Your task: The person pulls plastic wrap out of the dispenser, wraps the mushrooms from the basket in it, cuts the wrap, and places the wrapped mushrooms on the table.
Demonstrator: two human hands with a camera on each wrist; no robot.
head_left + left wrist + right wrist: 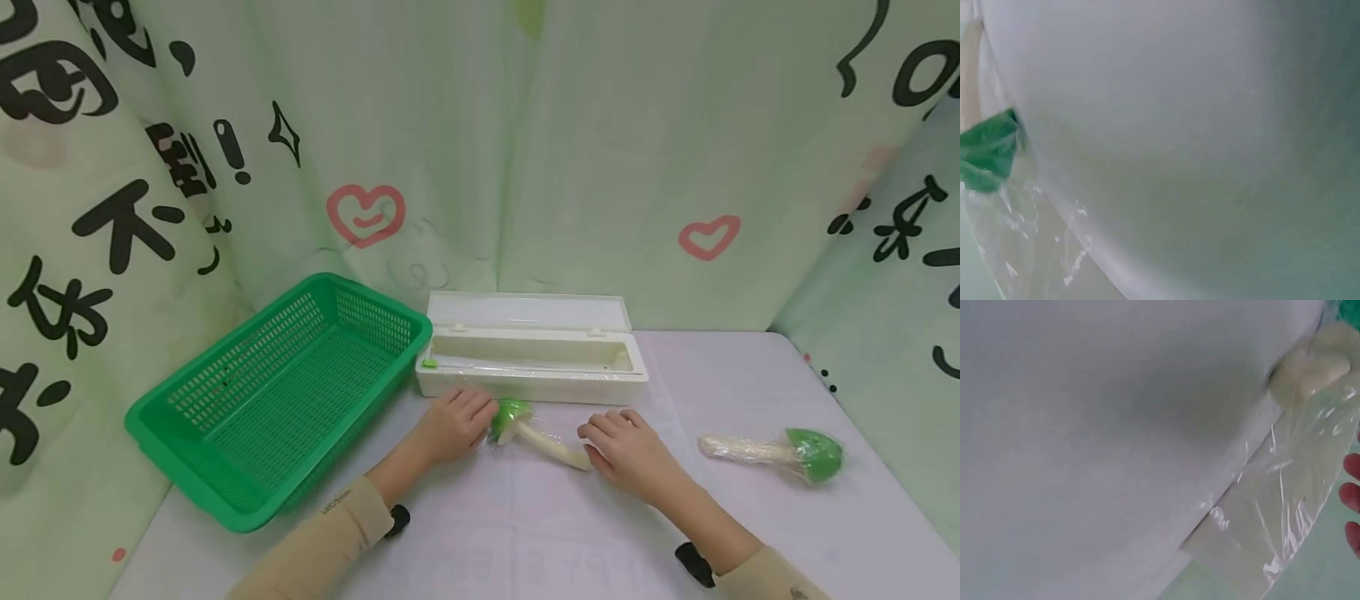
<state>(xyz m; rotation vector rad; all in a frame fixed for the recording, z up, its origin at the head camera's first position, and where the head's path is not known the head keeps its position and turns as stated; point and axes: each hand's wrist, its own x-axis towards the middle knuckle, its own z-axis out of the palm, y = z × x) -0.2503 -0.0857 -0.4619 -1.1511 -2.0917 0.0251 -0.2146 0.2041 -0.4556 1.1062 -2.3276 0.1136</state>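
Observation:
A mushroom-shaped item [553, 447] with a green cap and pale stem lies on the table, clear plastic film [1272, 506] around and over it. My left hand [461, 423] is bent at the left of the green cap [988, 153]; its fingertips are hidden, so a pinch on the film cannot be made out. Near the stem's tip is my right hand [630, 454], its fingertips [1352, 497] apart beside the film's edge. Just behind stands a white cling film box [532, 387], lid raised, with film across its front.
A green plastic basket [288, 492] stands at the left. On the right lies a second green-capped mushroom-shaped item [817, 456], wrapped in film. Pale green curtains [585, 167] with black characters and red hearts enclose the white-covered table [525, 542].

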